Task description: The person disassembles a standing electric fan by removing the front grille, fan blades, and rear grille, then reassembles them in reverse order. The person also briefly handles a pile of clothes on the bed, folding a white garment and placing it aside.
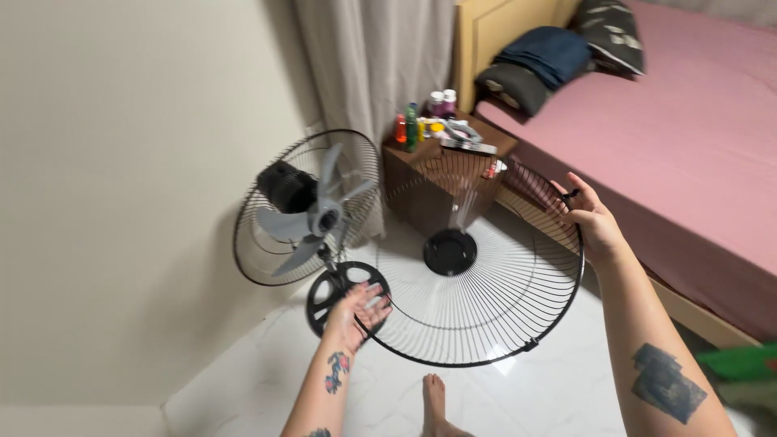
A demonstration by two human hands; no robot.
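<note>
You hold the round black wire fan guard [477, 275] tilted above the white floor [550, 388], beside the fan [312, 214]. Your left hand [356, 311] and right hand [587, 218] grip opposite rim edges, fingers curled.

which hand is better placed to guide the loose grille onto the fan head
Left, probably: the left hand grips the front grille rim beside the fan; the right hand holds the far edge, by the bed.

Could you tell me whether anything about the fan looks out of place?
Yes: the front grille is off the fan, held at its rim by the left hand and right hand, so the grey blades sit exposed.
</note>
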